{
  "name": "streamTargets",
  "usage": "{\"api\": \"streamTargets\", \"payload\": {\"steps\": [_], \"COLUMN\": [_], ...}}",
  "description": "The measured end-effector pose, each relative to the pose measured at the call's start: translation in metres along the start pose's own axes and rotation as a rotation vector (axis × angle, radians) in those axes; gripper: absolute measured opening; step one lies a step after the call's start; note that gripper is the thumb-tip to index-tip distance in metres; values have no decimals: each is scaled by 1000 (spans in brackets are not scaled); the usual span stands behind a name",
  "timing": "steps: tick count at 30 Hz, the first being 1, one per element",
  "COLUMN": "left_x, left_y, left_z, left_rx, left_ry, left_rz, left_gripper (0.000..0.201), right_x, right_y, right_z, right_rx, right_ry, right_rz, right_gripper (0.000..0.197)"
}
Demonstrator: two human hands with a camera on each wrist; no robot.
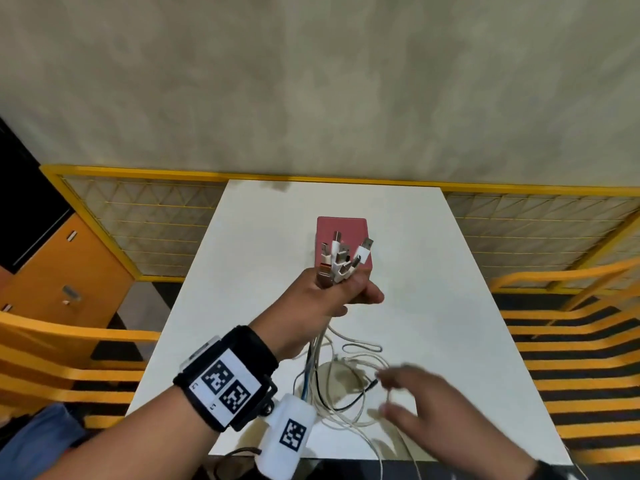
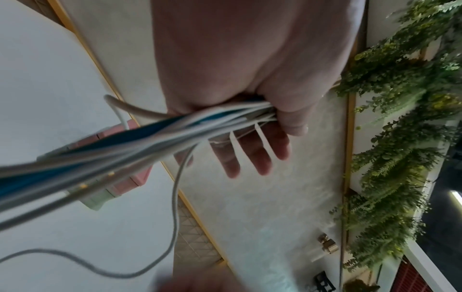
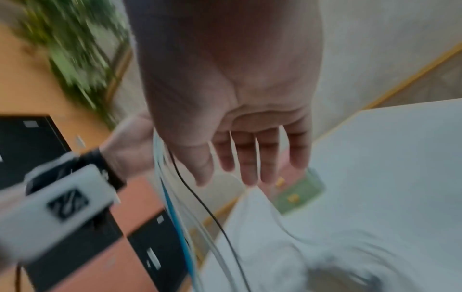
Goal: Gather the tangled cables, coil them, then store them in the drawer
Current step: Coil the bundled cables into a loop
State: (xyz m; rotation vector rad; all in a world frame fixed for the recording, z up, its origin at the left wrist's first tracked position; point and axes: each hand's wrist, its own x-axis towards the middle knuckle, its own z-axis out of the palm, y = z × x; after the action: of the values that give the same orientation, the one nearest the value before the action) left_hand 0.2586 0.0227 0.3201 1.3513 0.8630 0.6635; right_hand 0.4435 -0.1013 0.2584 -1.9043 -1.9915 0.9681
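My left hand (image 1: 341,292) is raised above the white table (image 1: 443,271) and grips a bundle of cables (image 1: 320,348). Several USB plugs (image 1: 341,258) stick up out of the fist. In the left wrist view the white, blue and grey cable bundle (image 2: 140,138) runs under the thumb across my palm. The loose ends lie in tangled loops (image 1: 349,386) on the table near its front edge. My right hand (image 1: 398,393) is blurred and hovers over those loops with straight, spread fingers (image 3: 250,162), holding nothing. A small pink drawer box (image 1: 346,226) stands behind the left hand.
An orange cabinet (image 1: 65,271) stands at the left. Yellow slatted chairs (image 1: 571,341) flank the table on both sides. A yellow-framed mesh fence (image 1: 145,220) runs behind it. Green plants (image 2: 400,118) hang on the wall.
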Motion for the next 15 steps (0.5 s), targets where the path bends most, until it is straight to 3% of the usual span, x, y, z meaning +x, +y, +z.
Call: {"api": "streamTargets", "payload": {"steps": [4, 6, 9, 13, 15], "left_x": [-1, -1, 0, -1, -4], "left_y": [-3, 0, 7, 7, 11], "left_z": [20, 25, 21, 18, 17], "left_rx": [-67, -78, -19, 298, 311], "left_ry": [39, 94, 197, 339, 287], "left_rz": [101, 133, 202, 320, 307], "left_gripper": [25, 24, 23, 19, 27], "right_x": [28, 38, 53, 59, 57], "right_y": [-55, -73, -85, -86, -85], "right_z": [-29, -33, -32, -25, -22], "right_rx": [396, 403, 448, 553, 584], "right_ry": [229, 365, 294, 203, 183], "right_rz": [-170, -270, -305, -401, -393], "right_gripper": [47, 51, 53, 43, 29]}}
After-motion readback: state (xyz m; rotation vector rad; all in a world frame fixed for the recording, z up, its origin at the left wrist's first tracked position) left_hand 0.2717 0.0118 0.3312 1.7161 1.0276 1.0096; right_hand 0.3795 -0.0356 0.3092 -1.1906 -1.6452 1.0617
